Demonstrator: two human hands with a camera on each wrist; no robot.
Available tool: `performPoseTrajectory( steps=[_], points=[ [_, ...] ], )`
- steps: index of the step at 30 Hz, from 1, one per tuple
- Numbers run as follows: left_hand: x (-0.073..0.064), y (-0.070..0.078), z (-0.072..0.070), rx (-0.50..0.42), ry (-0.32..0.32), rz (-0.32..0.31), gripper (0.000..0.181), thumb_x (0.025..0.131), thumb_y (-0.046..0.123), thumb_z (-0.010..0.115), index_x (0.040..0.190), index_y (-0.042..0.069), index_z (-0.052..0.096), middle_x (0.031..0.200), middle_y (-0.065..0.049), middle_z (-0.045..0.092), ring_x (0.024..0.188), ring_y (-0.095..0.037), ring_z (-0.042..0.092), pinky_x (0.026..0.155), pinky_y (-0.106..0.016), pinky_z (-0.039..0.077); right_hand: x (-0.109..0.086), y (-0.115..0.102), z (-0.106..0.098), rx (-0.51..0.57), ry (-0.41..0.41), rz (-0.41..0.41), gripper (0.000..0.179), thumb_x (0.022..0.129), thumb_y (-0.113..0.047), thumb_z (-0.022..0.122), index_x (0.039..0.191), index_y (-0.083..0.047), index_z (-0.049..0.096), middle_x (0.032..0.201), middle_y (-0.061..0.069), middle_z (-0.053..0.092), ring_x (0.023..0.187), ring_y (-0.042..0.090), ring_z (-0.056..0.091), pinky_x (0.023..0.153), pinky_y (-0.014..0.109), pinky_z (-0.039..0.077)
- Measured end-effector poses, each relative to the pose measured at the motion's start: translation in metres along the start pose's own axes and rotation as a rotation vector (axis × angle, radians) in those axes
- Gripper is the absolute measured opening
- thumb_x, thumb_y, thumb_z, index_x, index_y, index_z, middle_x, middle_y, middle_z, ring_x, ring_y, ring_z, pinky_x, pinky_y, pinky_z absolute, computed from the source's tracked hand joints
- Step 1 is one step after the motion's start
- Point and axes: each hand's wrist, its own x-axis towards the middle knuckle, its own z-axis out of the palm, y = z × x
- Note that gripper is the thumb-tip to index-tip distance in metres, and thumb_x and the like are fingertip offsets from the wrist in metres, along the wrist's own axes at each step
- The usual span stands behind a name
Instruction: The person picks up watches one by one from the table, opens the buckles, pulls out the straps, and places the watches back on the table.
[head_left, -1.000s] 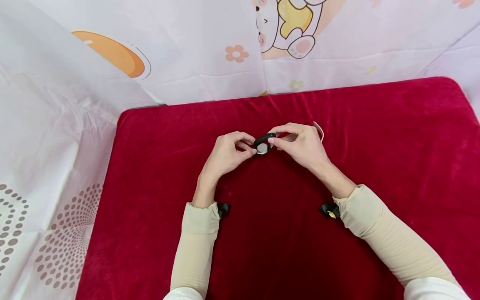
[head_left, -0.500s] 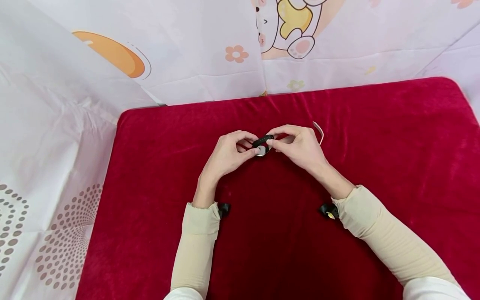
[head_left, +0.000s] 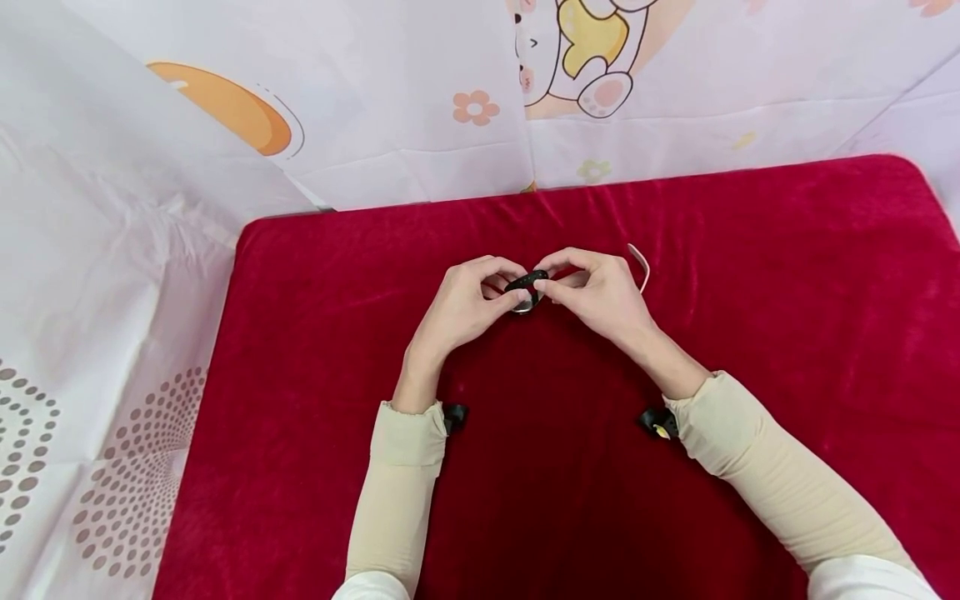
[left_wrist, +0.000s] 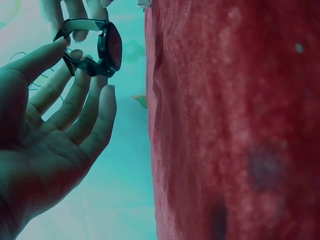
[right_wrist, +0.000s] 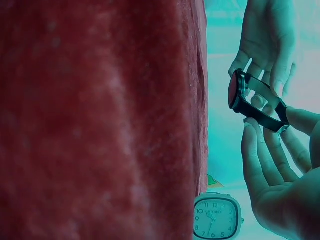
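A black wristwatch point(head_left: 528, 287), its strap curved into a loop, is held up between both hands. My left hand point(head_left: 465, 304) pinches it from the left, its thumb over the inner side of the case in the head view. From the right, my right hand point(head_left: 600, 292) pinches the strap between thumb and forefinger. The watch point(left_wrist: 109, 47) has its dial facing the red cloth in the left wrist view. In the right wrist view the strap ends point(right_wrist: 282, 120) meet near my right thumb; whether they are fastened I cannot tell.
A second watch with a squarish pale case point(right_wrist: 216, 216) stands by my right hand; its light strap point(head_left: 640, 267) shows behind that hand. Red velvet cloth point(head_left: 337, 333) covers the table. A printed white curtain point(head_left: 390, 100) hangs along the back and left.
My left hand has shifted slightly right, and its thumb now covers more of the watch's silvery back. The watch has moved a little left since the first frame. My right hand has barely moved.
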Motion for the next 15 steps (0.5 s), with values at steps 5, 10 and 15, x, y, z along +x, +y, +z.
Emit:
performPoseTrajectory(
  steps=[5,10,15],
  points=[
    [0.001,0.001,0.001,0.013,0.008,0.011,0.017,0.090,0.017,0.076,0.106,0.015,0.073,0.100,0.008,0.067,0.090,-0.008,0.061,0.078,-0.023,0.055,-0.004,-0.013,0.001,-0.019,-0.003,-0.004,0.016,0.088,-0.007,0.076,0.103,-0.007,0.075,0.091,0.011,0.073,0.074,0.036,0.070,0.057,0.021,0.051],
    [0.002,0.003,0.001,0.006,0.005,0.011,0.017,0.089,0.014,0.076,0.105,0.014,0.073,0.101,0.006,0.068,0.090,-0.009,0.061,0.078,-0.024,0.055,-0.004,-0.015,0.002,-0.035,0.002,-0.018,0.015,0.087,-0.004,0.076,0.102,-0.006,0.074,0.092,0.010,0.074,0.073,0.036,0.071,0.057,0.021,0.051],
    [0.002,0.004,0.001,0.001,0.004,0.011,0.017,0.088,0.012,0.077,0.104,0.013,0.074,0.100,0.005,0.068,0.089,-0.010,0.061,0.077,-0.024,0.055,-0.001,-0.001,0.001,-0.034,0.007,-0.036,0.016,0.086,-0.013,0.079,0.102,-0.016,0.076,0.096,0.002,0.074,0.074,0.026,0.072,0.060,0.021,0.053]
  ],
)
